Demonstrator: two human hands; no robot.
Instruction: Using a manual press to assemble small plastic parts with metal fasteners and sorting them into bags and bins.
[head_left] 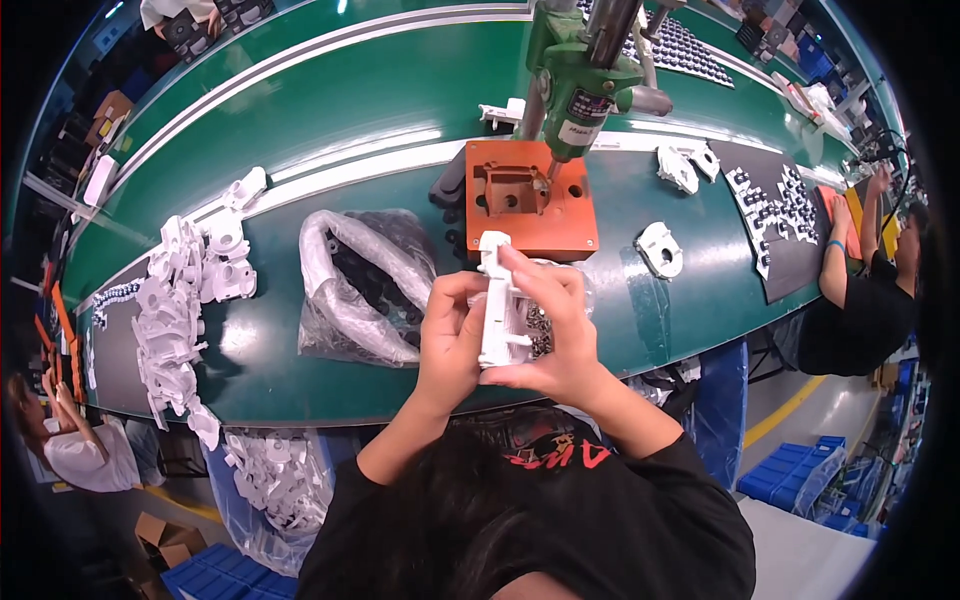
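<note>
A white moulded plastic part [494, 325] is held up on edge in front of my chest, between both hands. My left hand [450, 345] grips its left side, with fingers and thumb closed on it. On the other side my right hand [565, 335] curls around it, index finger near the top and thumb at the bottom. Just behind the part, partly hidden by my right hand, small metal pieces [541, 325] sit in a clear container. Beyond them stands an orange fixture block [480, 225] with a cut-out recess, under a green press [580, 110].
An open clear bag [325, 335] of black parts lies left of my hands. Farther left is a heap of white parts [170, 325]; more fill a bin [275, 480] below the edge. One white part [659, 250] lies right. Co-workers sit at both sides.
</note>
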